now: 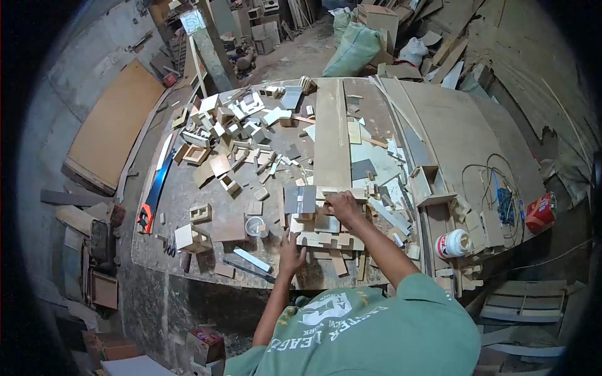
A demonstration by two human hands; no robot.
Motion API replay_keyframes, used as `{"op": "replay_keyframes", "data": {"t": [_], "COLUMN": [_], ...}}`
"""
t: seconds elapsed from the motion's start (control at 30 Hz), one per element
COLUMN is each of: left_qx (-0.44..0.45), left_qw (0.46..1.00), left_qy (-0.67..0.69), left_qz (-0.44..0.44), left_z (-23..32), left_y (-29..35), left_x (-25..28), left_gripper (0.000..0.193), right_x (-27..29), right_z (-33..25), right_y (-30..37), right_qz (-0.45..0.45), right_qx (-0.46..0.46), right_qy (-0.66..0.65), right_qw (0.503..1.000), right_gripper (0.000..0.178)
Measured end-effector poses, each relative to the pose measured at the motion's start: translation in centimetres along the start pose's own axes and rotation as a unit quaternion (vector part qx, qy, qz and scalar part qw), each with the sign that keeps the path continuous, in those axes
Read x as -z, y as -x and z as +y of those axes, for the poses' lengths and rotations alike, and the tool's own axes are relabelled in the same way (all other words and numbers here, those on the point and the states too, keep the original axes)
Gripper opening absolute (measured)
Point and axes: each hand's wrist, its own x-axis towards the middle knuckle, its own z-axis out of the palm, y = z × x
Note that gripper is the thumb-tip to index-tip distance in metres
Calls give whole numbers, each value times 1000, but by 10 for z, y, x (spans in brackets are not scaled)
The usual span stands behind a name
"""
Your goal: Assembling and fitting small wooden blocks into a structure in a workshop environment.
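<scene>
While the wooden strip [335,243] lay at lower centre, its long axis left to right, the left hand [291,252] was parted beside its left end; the right hand's [342,208] grip, I could not tell.

Green on your shirt [376,341], printed white and yellow! Your panel [300,200] shows grey, your board [331,135] pale tan, your saw [159,182] blue with orange handle [145,219], your tub [453,244] white and red!
</scene>
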Motion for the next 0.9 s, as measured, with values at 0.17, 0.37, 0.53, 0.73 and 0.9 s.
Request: {"op": "replay_keyframes", "data": {"t": [0.17,0.37,0.53,0.73,0.9], "left_qx": [1,22,5,5,40], "left_qw": [1000,999,1000,1000,998], "left_qy": [-6,21,0,-12,32], "left_qz": [-6,-13,-5,-9,-21], "left_z": [-1,-5,-6,-3,-3], "left_y": [-1,0,-1,-1,0], "left_x": [0,-1,-5,-4,-4], "left_gripper": [53,53,55,55,55], "right_x": [-8,2,-6,-10,-9], "right_z": [5,-5,1,4,3], "right_y": [-1,2,1,3,1], "right_qz": [-4,1,-7,16,-3], "right_qx": [9,15,2,12,3], "right_qy": [38,23,47,29,54], "right_qw": [999,1000,999,999,999], "right_gripper": [14,17,19,18,14]}}
